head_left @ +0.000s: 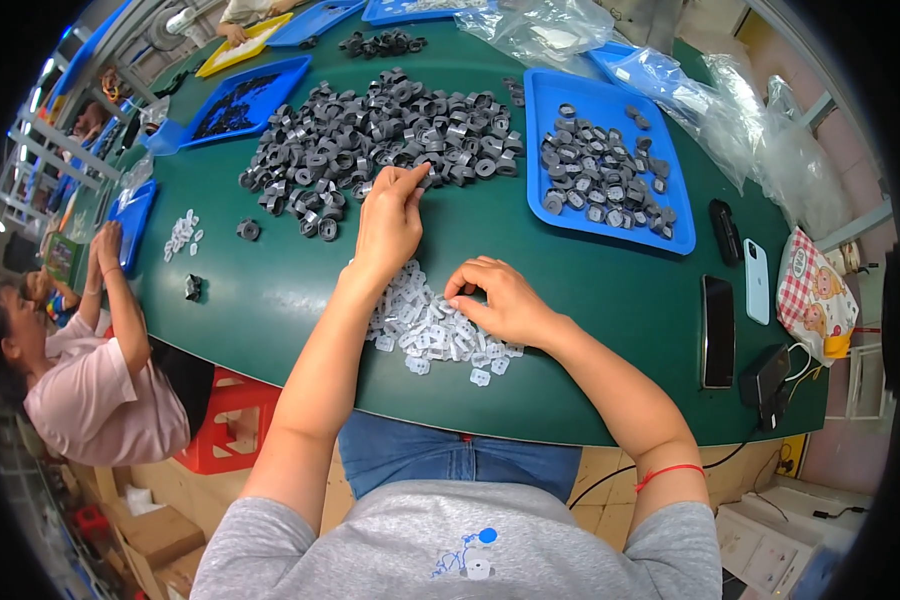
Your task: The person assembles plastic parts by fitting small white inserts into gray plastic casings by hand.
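My left hand (390, 226) reaches to the near edge of a large heap of dark grey ring-shaped plastic parts (370, 130). Its fingers are drawn together at the parts; whatever sits between the fingertips is hidden. Closer to me lies a pile of small white flat plastic pieces (425, 320), partly behind my left forearm. My right hand (505, 302) is over this pile's right side, fingers curled and thumb close to the index finger. Any piece in that pinch is too small to make out.
A blue tray (678, 200) right of the heap holds grey parts with white pieces fitted. Phones (757, 282) and a black box (763, 378) lie at the right. Another blue tray (295, 75) stands behind. A co-worker (105, 390) sits at the left; plastic bags (790, 150) line the far right.
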`<state>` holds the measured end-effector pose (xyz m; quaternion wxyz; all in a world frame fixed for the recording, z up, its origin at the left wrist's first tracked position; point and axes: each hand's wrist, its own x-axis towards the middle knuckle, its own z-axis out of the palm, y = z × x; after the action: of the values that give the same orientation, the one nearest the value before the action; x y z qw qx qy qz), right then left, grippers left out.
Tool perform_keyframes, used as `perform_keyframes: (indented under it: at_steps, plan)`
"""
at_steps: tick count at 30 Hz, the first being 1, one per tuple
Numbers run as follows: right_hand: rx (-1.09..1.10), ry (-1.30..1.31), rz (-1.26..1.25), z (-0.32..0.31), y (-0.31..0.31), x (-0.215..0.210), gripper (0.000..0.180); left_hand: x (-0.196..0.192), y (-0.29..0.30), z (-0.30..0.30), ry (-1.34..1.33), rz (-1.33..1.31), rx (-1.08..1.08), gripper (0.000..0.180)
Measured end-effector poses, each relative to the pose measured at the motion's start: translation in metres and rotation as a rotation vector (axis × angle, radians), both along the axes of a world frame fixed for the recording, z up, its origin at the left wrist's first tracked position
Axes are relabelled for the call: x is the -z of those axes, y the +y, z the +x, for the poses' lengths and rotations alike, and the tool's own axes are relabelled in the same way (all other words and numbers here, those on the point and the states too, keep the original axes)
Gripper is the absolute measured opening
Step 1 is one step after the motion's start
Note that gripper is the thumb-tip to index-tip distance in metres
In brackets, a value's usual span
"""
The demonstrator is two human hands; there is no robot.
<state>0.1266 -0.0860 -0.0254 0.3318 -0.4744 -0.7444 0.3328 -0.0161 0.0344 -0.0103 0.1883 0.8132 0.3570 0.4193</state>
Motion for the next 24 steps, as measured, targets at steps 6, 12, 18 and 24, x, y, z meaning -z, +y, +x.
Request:
perform_keyframes:
  at_steps: [6,12,18,24]
  plan:
    - [0.155,0.227,-0.139,-0.005,0.000,0.002,0.018,-0.008,-0.002,-0.001,-0.041,-0.011,0.071,0.021]
    - [0.019,-0.078,0.222,-0.002,0.003,0.007,0.019,-0.003,-0.003,0.003,-0.090,0.066,0.073,0.025]
    - [0.112,0.160,-0.093,0.003,0.008,0.006,0.015,-0.006,-0.002,0.003,-0.096,-0.021,0.087,0.029]
    - [0.352,0.764,-0.259,0.014,0.014,0.009,0.021,-0.009,-0.011,0.005,-0.129,-0.217,0.125,0.041]
